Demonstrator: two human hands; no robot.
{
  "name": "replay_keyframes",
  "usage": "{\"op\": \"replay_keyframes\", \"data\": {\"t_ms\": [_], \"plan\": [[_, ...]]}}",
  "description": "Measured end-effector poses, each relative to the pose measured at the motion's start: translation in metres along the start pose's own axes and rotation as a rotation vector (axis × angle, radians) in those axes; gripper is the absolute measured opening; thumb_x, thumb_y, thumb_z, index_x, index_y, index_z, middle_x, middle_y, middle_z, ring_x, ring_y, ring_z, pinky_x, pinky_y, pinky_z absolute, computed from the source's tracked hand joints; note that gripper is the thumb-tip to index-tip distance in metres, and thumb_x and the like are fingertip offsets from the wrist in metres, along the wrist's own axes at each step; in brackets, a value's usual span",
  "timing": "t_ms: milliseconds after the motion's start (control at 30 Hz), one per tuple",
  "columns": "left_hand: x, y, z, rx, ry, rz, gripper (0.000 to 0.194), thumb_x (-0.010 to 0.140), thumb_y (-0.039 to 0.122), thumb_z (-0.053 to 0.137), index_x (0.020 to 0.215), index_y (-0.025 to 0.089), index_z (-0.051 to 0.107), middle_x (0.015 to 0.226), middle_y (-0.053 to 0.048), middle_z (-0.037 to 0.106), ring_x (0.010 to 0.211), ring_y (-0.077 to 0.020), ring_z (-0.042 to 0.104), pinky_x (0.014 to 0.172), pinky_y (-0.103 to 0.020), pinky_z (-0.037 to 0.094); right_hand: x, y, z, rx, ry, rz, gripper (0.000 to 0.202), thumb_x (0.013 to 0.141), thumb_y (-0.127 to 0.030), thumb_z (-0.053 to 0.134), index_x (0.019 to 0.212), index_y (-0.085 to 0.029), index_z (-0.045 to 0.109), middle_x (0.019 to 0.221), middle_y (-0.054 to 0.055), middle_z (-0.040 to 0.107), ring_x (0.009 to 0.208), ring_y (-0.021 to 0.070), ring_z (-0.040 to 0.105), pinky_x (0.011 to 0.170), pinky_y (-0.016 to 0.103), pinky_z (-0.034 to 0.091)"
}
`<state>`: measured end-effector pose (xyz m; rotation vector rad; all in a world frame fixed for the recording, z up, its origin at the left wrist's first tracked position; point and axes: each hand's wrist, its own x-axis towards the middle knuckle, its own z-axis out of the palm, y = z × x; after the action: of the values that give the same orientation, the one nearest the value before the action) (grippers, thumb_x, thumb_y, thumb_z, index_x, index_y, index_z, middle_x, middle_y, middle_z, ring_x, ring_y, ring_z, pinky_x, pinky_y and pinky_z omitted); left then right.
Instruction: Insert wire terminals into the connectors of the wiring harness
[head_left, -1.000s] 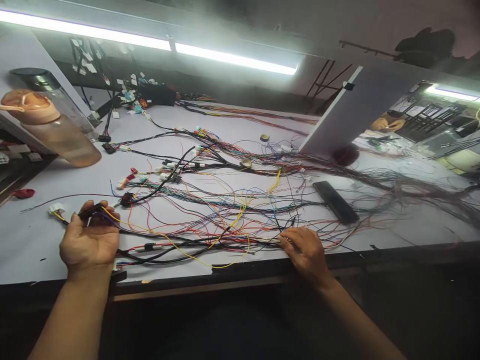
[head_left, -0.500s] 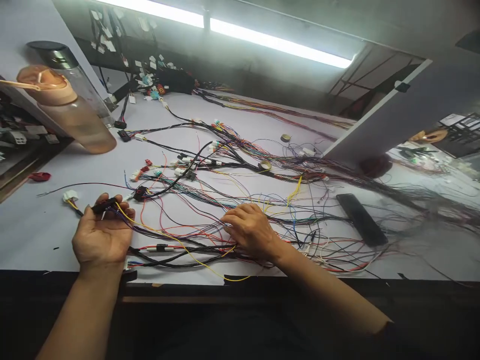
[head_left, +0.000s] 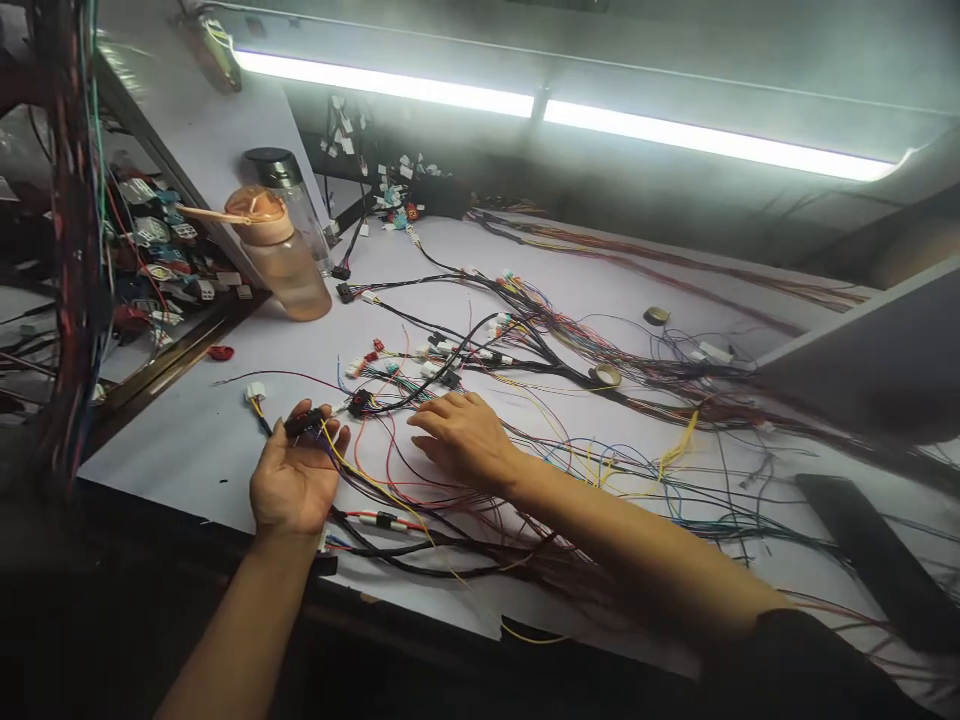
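Note:
My left hand (head_left: 296,490) is palm up near the table's front left, its fingers curled around a black connector (head_left: 304,423). Yellow and dark wires run out of the connector to the right, and a short lead with a white plug (head_left: 256,391) lies just behind it. Above the loose wires, my right hand (head_left: 466,440) is palm down with its fingers stretched toward the left, and I see nothing in them. Between the hands, a black multi-pin connector (head_left: 361,403) lies on the table with a black sleeved cable attached.
Wire bundles (head_left: 555,365) spread across the white table. A peach-lidded bottle (head_left: 289,275) and a clear bottle (head_left: 304,215) stand at the back left. Two tape rolls, one here (head_left: 604,376), lie among wires. A dark phone (head_left: 874,545) is at right. Hanging wires (head_left: 75,250) edge the left.
The view has swung left, so the scene sits further right. My right hand has moved left over the wires, toward my left hand, its fingers more stretched. My left hand keeps the black connector.

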<state>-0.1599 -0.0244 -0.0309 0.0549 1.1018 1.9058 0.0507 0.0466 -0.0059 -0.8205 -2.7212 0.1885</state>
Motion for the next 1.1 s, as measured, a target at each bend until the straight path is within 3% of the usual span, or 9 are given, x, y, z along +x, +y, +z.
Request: {"op": "replay_keyframes", "data": {"t_ms": [133, 233, 300, 433, 500, 700, 867, 967, 1100], "plan": [[0.000, 0.001, -0.001, -0.010, -0.020, 0.001, 0.024, 0.085, 0.037, 0.057, 0.091, 0.017, 0.069, 0.091, -0.009, 0.069, 0.074, -0.0147, 0.064, 0.073, -0.030, 0.056, 0.046, 0.007, 0.018, -0.070, -0.088, 0.036, 0.024, 0.096, -0.036, 0.053, 0.107, -0.019, 0.067, 0.115, 0.007, 0.065, 0.103, 0.0240, 0.054, 0.081, 0.037, 0.036], [-0.002, 0.001, -0.001, -0.024, -0.024, -0.007, 0.024, 0.086, 0.035, 0.056, 0.092, 0.016, 0.070, 0.092, -0.009, 0.069, 0.073, -0.0145, 0.064, 0.070, -0.028, 0.056, 0.065, 0.016, 0.020, -0.100, -0.108, -0.018, 0.022, 0.096, -0.035, 0.055, 0.099, -0.018, 0.068, 0.109, 0.007, 0.066, 0.102, 0.0238, 0.053, 0.087, 0.038, 0.031], [-0.002, 0.002, 0.000, -0.033, -0.009, -0.015, 0.025, 0.088, 0.034, 0.052, 0.092, 0.016, 0.070, 0.092, -0.009, 0.069, 0.073, -0.0145, 0.064, 0.068, -0.028, 0.056, 0.075, 0.024, 0.013, -0.068, -0.058, -0.019, 0.023, 0.097, -0.037, 0.054, 0.101, -0.019, 0.067, 0.107, 0.005, 0.067, 0.100, 0.0218, 0.054, 0.087, 0.036, 0.029], [-0.003, 0.002, 0.001, -0.073, -0.008, -0.025, 0.028, 0.090, 0.031, 0.047, 0.091, 0.016, 0.071, 0.092, -0.009, 0.069, 0.073, -0.0147, 0.063, 0.069, -0.029, 0.057, 0.099, 0.042, -0.008, -0.019, 0.086, 0.128, 0.026, 0.100, -0.038, 0.048, 0.104, -0.020, 0.067, 0.108, 0.004, 0.066, 0.097, 0.0198, 0.056, 0.082, 0.034, 0.028], [-0.004, 0.001, 0.000, -0.081, -0.019, -0.020, 0.027, 0.089, 0.032, 0.049, 0.090, 0.016, 0.071, 0.092, -0.009, 0.069, 0.073, -0.0147, 0.063, 0.071, -0.030, 0.057, 0.115, 0.048, -0.008, -0.045, 0.112, 0.184, 0.028, 0.102, -0.036, 0.045, 0.104, -0.019, 0.066, 0.110, 0.006, 0.065, 0.098, 0.0205, 0.056, 0.082, 0.034, 0.027], [-0.004, 0.001, 0.000, -0.089, -0.008, -0.012, 0.026, 0.089, 0.031, 0.050, 0.090, 0.016, 0.071, 0.092, -0.009, 0.069, 0.072, -0.0147, 0.063, 0.075, -0.032, 0.057, 0.150, 0.049, 0.032, -0.054, -0.051, 0.261, 0.025, 0.099, -0.032, 0.050, 0.102, -0.015, 0.069, 0.109, 0.010, 0.065, 0.101, 0.0225, 0.056, 0.086, 0.037, 0.031], [-0.005, 0.003, 0.001, -0.099, 0.005, -0.045, 0.029, 0.091, 0.031, 0.046, 0.092, 0.015, 0.071, 0.091, -0.009, 0.069, 0.072, -0.0146, 0.063, 0.071, -0.030, 0.056, 0.130, 0.051, 0.037, -0.050, -0.026, 0.250, 0.027, 0.098, -0.030, 0.051, 0.120, -0.020, 0.064, 0.123, 0.006, 0.063, 0.110, 0.0223, 0.053, 0.087, 0.035, 0.035], [-0.006, 0.003, 0.002, -0.102, -0.006, -0.051, 0.030, 0.092, 0.030, 0.044, 0.093, 0.015, 0.071, 0.092, -0.008, 0.069, 0.073, -0.0146, 0.063, 0.071, -0.030, 0.056, 0.090, 0.051, 0.024, -0.062, 0.039, 0.241, 0.029, 0.100, -0.031, 0.047, 0.123, -0.023, 0.062, 0.125, 0.004, 0.063, 0.111, 0.0209, 0.053, 0.089, 0.034, 0.035], [-0.006, 0.003, 0.002, -0.094, -0.007, -0.044, 0.031, 0.092, 0.030, 0.043, 0.091, 0.015, 0.071, 0.092, -0.008, 0.069, 0.073, -0.0151, 0.064, 0.074, -0.033, 0.056, 0.020, 0.044, 0.011, -0.063, 0.095, 0.229, 0.025, 0.099, -0.035, 0.048, 0.107, -0.023, 0.069, 0.108, 0.005, 0.069, 0.102, 0.0212, 0.056, 0.085, 0.036, 0.034]]}}
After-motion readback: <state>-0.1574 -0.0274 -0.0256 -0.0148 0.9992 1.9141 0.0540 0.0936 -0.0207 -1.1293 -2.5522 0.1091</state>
